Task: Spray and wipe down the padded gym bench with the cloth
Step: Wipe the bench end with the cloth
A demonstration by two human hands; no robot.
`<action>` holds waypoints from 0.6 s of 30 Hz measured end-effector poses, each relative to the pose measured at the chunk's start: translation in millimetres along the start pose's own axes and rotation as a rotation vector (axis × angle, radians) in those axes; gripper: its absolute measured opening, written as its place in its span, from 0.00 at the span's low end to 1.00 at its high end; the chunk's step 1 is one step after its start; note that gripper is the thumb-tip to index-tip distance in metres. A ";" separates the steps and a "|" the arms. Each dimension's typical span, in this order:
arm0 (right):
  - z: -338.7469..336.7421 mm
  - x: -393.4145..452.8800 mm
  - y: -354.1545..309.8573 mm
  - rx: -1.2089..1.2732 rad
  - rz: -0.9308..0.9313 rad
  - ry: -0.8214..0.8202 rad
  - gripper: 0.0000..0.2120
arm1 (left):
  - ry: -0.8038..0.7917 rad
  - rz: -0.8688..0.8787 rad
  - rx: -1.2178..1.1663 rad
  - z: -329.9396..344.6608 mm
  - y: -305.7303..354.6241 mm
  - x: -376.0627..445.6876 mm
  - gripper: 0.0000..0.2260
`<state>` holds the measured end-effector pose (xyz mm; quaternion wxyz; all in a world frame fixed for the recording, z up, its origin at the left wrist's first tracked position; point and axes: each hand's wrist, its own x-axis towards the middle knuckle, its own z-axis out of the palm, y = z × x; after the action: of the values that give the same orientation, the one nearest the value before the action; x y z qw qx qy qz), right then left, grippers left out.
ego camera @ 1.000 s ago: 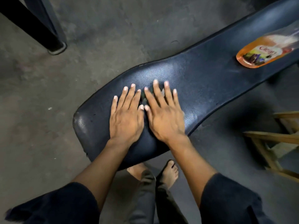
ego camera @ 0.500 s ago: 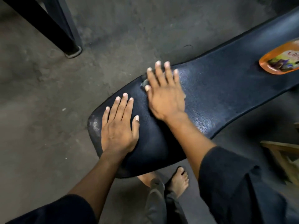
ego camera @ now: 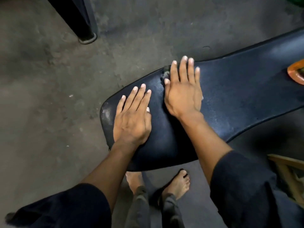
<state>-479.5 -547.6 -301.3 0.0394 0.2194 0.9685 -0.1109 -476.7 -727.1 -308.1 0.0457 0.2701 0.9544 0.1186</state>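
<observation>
The padded bench [ego camera: 230, 99] runs lengthwise from lower left to upper right, its rounded end nearest the person. The left hand [ego camera: 131, 119] lies flat with fingers spread; the right hand [ego camera: 182, 91] presses the mostly hidden cloth [ego camera: 166, 73] against the bench's far edge. An orange spray bottle [ego camera: 297, 74] lies farther along the pad.

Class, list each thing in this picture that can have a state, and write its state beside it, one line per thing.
Padded bench: bare, dark, both hands on it.
Left hand: flat, fingers spread, pressing the bench end.
Right hand: flat, pressing the cloth down.
Cloth: almost hidden under the right hand, only an edge shows.
Spray bottle: lying on the bench, cut off by the frame.
</observation>
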 end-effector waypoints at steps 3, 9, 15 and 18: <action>8.1 -9.9 -17.5 0.007 -0.111 0.002 0.31 | 0.037 -0.030 -0.108 -0.6 -1.1 -0.9 0.25; 11.6 -128.9 1.0 -0.024 -0.287 -0.038 0.31 | 0.113 -0.191 -0.337 -9.4 -5.7 0.3 0.21; -3.8 -82.7 30.0 -0.048 0.004 -0.032 0.30 | 0.046 -0.211 -0.273 -14.0 -10.1 -23.7 0.23; -1.1 -42.2 -0.1 -0.006 0.007 0.007 0.31 | 0.077 -0.233 -0.286 -8.6 -16.6 -27.9 0.25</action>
<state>-441.6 -565.1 -294.9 0.0371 0.2233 0.9682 -0.1071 -462.6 -757.3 -303.4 0.0602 0.1437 0.9537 0.2571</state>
